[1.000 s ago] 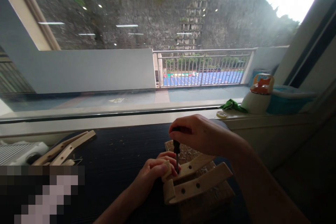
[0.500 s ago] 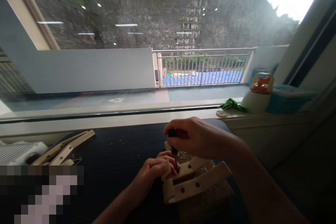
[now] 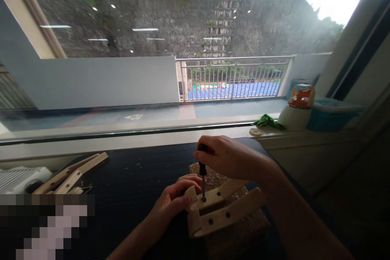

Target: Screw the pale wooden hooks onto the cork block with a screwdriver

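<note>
A pale wooden assembly (image 3: 224,211) with two drilled arms rests on a rough board at the bottom centre of a dark table (image 3: 134,183). My left hand (image 3: 175,199) is closed around its left end, fingers wrapped over the rounded tip. My right hand (image 3: 230,156) grips the black handle of a screwdriver (image 3: 202,178) from above. The tool stands upright, its tip down on the upper wooden arm beside my left fingers.
More wooden arms (image 3: 71,172) lie at the table's left, beside a white ribbed object (image 3: 18,178). On the window sill to the right sit a green cloth (image 3: 268,122), a white and orange container (image 3: 297,109) and a teal tub (image 3: 332,113). Wood shavings dot the table.
My right hand has turned on the screwdriver handle and shifted slightly. My left fingers have eased back, so more of the shaft and the tip on the wood show.
</note>
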`<state>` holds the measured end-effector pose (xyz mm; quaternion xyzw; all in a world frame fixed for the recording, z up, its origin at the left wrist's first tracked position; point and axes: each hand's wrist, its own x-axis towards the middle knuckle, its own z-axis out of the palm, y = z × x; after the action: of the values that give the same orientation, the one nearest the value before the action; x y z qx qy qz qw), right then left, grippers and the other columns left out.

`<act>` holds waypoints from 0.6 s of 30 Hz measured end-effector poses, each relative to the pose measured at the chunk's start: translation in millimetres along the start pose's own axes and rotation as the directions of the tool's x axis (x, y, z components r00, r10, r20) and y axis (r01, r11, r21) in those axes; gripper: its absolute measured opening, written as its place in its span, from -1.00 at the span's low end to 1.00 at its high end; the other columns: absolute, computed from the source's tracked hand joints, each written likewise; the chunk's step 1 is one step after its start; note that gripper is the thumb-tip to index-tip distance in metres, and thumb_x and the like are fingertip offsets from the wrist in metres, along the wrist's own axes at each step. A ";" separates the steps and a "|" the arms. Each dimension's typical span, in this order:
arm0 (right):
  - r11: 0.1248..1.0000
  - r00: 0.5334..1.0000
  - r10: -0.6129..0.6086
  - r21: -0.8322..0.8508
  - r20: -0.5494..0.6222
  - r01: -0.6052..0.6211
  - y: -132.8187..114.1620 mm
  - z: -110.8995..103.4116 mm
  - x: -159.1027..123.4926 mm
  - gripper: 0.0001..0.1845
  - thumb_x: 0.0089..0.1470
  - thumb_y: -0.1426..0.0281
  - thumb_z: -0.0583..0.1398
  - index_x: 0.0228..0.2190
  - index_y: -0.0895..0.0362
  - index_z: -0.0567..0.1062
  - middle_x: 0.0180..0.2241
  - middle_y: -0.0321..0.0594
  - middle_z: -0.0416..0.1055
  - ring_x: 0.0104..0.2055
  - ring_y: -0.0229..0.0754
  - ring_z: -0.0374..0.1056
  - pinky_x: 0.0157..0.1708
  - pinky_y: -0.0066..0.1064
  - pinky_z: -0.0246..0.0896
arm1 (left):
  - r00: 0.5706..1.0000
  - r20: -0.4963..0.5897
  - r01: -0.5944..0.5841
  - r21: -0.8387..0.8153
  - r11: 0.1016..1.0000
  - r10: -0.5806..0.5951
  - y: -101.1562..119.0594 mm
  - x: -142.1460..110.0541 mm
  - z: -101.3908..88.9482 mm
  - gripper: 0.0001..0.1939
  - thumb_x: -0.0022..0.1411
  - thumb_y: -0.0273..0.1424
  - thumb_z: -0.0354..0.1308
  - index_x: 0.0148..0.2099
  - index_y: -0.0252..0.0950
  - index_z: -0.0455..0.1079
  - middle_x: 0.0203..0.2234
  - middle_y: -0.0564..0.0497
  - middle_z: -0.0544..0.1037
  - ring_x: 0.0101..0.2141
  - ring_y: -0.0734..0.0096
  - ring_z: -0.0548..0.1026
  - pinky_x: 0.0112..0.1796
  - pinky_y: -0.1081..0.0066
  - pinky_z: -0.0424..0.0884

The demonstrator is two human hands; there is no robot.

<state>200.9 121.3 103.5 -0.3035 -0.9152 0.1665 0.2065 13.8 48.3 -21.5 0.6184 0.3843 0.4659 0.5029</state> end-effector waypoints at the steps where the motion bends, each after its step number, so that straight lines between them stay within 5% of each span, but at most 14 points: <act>1: 1.000 1.000 0.002 -0.005 0.008 -0.002 -1.3 -0.9 -0.4 -0.75 0.13 0.24 0.04 -0.43 0.12 0.39 -0.55 -0.34 0.33 -0.53 -0.34 0.12 -0.54 -0.46 -0.08 | 1.000 0.009 0.006 0.025 1.000 -0.006 -0.1 -0.5 -1.2 -0.67 0.09 -0.21 0.14 -0.16 -0.27 0.50 0.04 -0.10 0.38 0.13 -0.04 0.17 0.14 0.11 0.06; 7: 1.000 0.994 -0.004 -0.030 0.105 0.007 -13.7 -9.7 -7.5 -0.74 0.15 0.27 0.02 -0.43 0.13 0.41 -0.55 -0.34 0.33 -0.52 -0.34 0.12 -0.52 -0.44 -0.10 | 0.999 0.052 -0.009 0.171 0.985 0.000 -2.9 -0.5 -1.7 -0.61 0.12 -0.17 0.09 -0.09 -0.26 0.51 0.10 -0.10 0.35 0.21 -0.03 -0.01 0.19 0.09 -0.08; 18: 0.999 0.984 -0.035 -0.024 0.175 0.039 -21.0 -13.9 -11.5 -0.75 0.14 0.28 0.03 -0.48 0.13 0.36 -0.55 -0.38 0.30 -0.50 -0.36 0.10 -0.52 -0.46 -0.09 | 1.000 0.027 -0.011 0.166 0.986 0.006 -4.0 0.3 -0.6 -0.64 0.09 -0.19 0.10 -0.15 -0.26 0.54 0.06 -0.07 0.37 0.20 -0.03 0.03 0.17 0.11 0.00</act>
<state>205.8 100.7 121.3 -0.2736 -0.9374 0.1761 0.1246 13.3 49.6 -25.3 0.6658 0.4125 0.4263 0.4526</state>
